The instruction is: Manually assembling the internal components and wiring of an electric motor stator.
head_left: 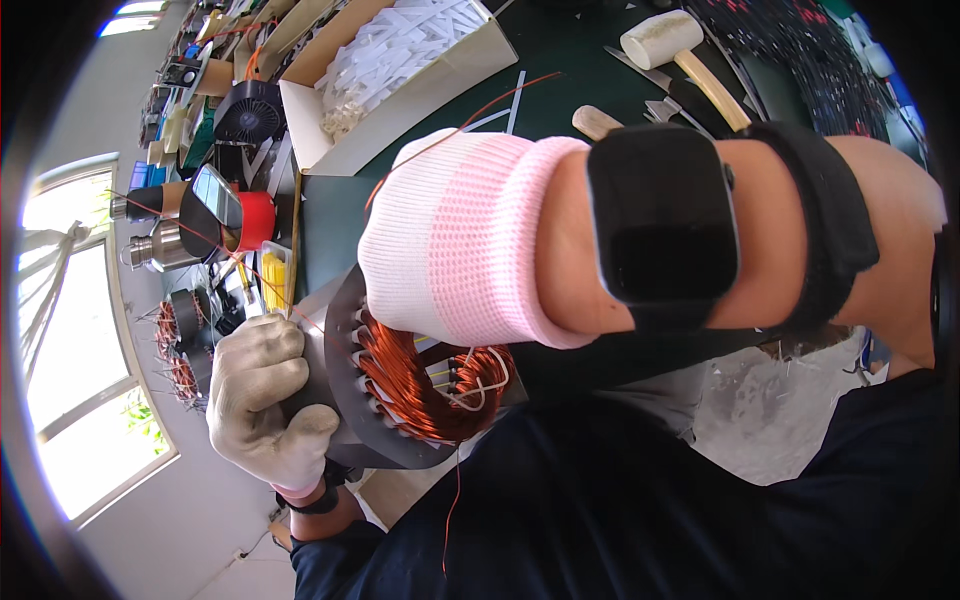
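A motor stator point(340, 375) with a grey metal shell and a dark end ring lies on its side in front of me. Bundles of copper windings point(425, 390) fill its opening, with a white cord looped across some of them. Wrapped against the shell's left side is my left hand point(265, 400), in a pale work glove, its fingers curled. My right hand point(420, 230), in a white and pink knitted glove, reaches across over the stator's upper rim. Its fingers are hidden behind the back of the hand. A thin copper wire point(478, 115) rises beside that glove.
A cardboard box point(375, 135) of white strips stands at the back of the green table. A white-headed mallet point(660, 40) and hand tools lie far right, near dark wire bundles point(800, 60). Steel bottles point(165, 245), a red tape roll point(257, 220) and another wound stator point(180, 345) are at left.
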The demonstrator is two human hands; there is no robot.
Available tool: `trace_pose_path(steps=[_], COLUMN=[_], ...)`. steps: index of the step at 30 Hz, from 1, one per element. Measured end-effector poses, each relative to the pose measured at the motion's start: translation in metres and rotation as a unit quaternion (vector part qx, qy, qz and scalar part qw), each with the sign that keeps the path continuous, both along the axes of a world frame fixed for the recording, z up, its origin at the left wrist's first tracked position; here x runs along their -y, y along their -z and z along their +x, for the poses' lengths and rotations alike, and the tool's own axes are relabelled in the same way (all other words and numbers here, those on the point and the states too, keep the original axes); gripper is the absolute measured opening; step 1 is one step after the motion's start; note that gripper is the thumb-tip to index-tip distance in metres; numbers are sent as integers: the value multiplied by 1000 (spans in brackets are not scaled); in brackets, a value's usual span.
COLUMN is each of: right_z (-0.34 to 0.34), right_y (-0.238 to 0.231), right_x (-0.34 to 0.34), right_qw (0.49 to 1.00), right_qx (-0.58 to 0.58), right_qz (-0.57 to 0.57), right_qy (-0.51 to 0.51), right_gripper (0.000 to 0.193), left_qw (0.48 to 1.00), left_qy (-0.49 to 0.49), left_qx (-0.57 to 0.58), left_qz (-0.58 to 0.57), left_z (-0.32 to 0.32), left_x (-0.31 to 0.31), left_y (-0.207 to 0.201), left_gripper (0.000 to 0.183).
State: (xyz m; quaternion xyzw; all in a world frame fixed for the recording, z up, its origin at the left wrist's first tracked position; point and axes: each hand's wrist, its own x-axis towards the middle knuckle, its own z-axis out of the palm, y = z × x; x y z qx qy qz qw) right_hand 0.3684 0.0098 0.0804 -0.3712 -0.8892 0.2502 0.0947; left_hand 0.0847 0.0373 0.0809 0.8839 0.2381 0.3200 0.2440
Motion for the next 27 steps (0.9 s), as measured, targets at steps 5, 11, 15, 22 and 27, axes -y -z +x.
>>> trace_pose_path(steps=[5,11,15,22,27], right_z=[8,21,12,-5,-24], right_y=[5,55,82,98,93], right_x=[22,64,111,128,130], right_qw=[993,953,936,875,879], right_qx=[75,78,8,-83,-288], right_qz=[41,211,124,249,146], right_qy=[77,205,329,407,352], right_gripper=[8,12,10,11,13], left_qw=[1000,993,992,972,934], left_qy=[-14,-100,-103,-151,-300], left_qx=[-11,-60,-68,171,-83], left_qz=[10,-15,-40,-58,-176], left_z=[9,11,16,-14,-90], left_x=[1,7,3,-10,13], left_y=[-1,-12,-12,9,39], left_gripper=[51,18,15,26,28])
